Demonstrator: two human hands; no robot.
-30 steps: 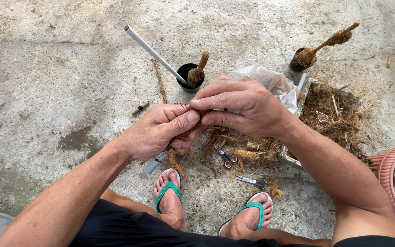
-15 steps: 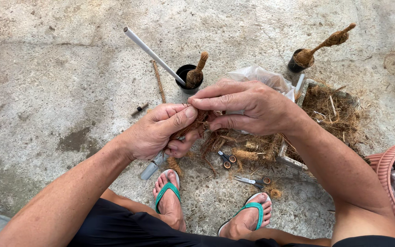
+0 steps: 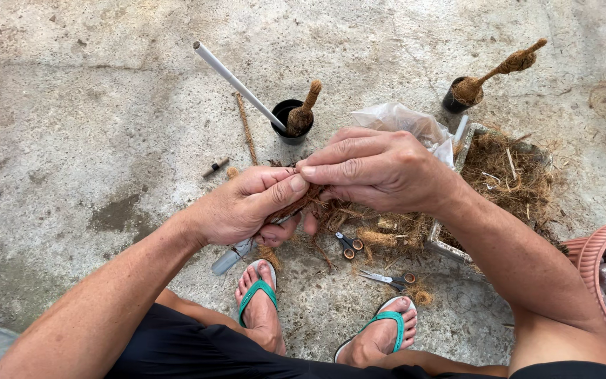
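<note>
My left hand (image 3: 247, 207) and right hand (image 3: 380, 168) meet fingertip to fingertip, both pinching a brown fibre bundle (image 3: 296, 203); small scissors (image 3: 348, 244) lie just below on the concrete floor (image 3: 106, 105).

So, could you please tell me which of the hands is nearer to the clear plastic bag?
The right hand is nearer: the plastic bag lies just beyond its knuckles. The left hand is farther off, on the other side of the right one.

I see a rough grey concrete floor (image 3: 106, 91), stained with darker damp patches and lit by even daylight.
</note>
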